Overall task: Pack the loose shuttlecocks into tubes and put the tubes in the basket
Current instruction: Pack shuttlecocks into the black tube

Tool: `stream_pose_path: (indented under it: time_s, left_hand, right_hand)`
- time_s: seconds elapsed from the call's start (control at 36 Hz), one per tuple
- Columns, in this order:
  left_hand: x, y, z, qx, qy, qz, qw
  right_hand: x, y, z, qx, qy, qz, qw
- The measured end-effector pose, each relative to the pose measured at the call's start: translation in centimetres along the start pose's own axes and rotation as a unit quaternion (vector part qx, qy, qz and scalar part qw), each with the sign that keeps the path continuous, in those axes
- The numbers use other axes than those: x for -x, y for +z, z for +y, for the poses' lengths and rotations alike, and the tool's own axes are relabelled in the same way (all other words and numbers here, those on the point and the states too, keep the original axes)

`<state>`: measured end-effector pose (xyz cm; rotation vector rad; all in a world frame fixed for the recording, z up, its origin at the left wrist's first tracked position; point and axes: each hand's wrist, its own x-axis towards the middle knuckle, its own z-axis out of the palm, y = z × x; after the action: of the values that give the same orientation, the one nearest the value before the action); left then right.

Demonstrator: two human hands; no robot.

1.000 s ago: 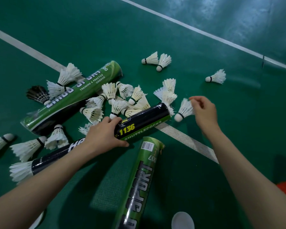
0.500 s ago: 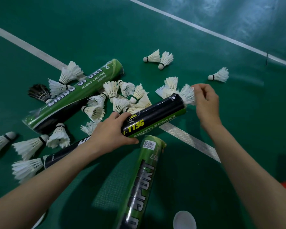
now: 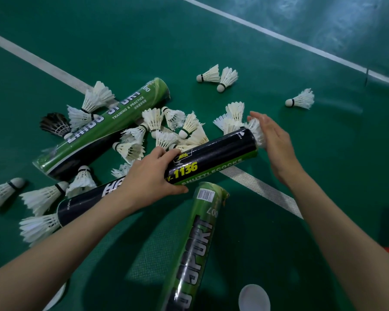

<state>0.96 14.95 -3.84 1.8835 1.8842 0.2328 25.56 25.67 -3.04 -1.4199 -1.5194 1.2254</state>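
The left hand (image 3: pixel 148 176) grips the black tube (image 3: pixel 213 156) marked "1136 SHUTTLECOCKS". The right hand (image 3: pixel 276 144), fingers straight, presses a shuttlecock (image 3: pixel 254 128) protruding from its mouth.

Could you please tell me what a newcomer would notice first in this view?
At centre, the left hand grips a black tube marked 1136 while the flat right hand presses a white shuttlecock into its far end. Behind it, loose white shuttlecocks lie heaped on the green court floor beside a green tube; a second green tube lies nearest the camera.
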Motion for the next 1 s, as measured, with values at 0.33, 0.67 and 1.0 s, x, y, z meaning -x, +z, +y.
stream_pose_path:
  time_s: [0.33, 0.67, 1.0]
  left_hand:
    - [0.0, 0.8, 0.3, -0.011, -0.011, -0.004, 1.0]
    - [0.5, 2.1, 1.1, -0.027, -0.033, -0.095, 0.995]
    - [1.9, 1.1, 2.7, -0.121, 0.05, -0.121, 0.984]
  right_hand:
    - [2.4, 2.8, 0.0, -0.024, 0.03, -0.021, 0.999]
    - [3.0, 1.8, 5.1, -0.034, 0.17, -0.018, 0.985]
    - [10.5, -1.2, 11.4, 0.019, 0.213, 0.022, 0.977]
